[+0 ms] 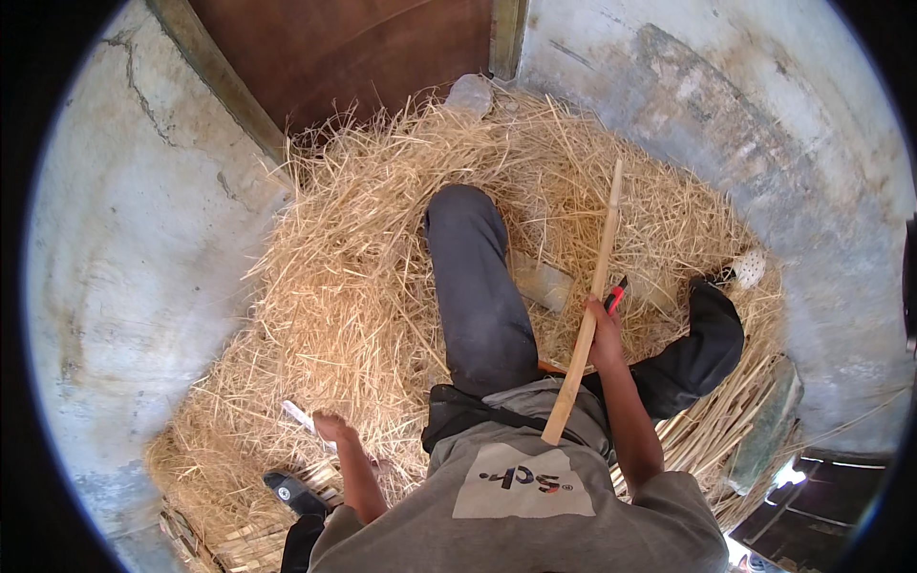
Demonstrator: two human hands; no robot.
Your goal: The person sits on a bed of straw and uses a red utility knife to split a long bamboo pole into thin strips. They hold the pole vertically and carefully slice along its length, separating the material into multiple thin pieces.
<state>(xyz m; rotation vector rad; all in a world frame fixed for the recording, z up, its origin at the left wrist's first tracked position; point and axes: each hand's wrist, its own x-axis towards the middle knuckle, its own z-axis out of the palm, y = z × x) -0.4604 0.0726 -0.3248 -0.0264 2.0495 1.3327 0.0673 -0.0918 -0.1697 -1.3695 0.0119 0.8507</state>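
My right hand closes around a long, pale wooden strip that slants upward from my shirt toward the straw. The same hand also grips a red and black utility knife, its dark tip pointing away from me. Off to the left, my left hand is closed on a thin white strip, low over the straw; its exact kind is not clear. My bent leg in dark grey trousers lies between the two hands.
Curved, stained plaster walls enclose the straw. A brown door panel and a stone are at the far side. A flat board-like piece lies beyond my lap. Thin sticks lie at right, a black shoe at lower left.
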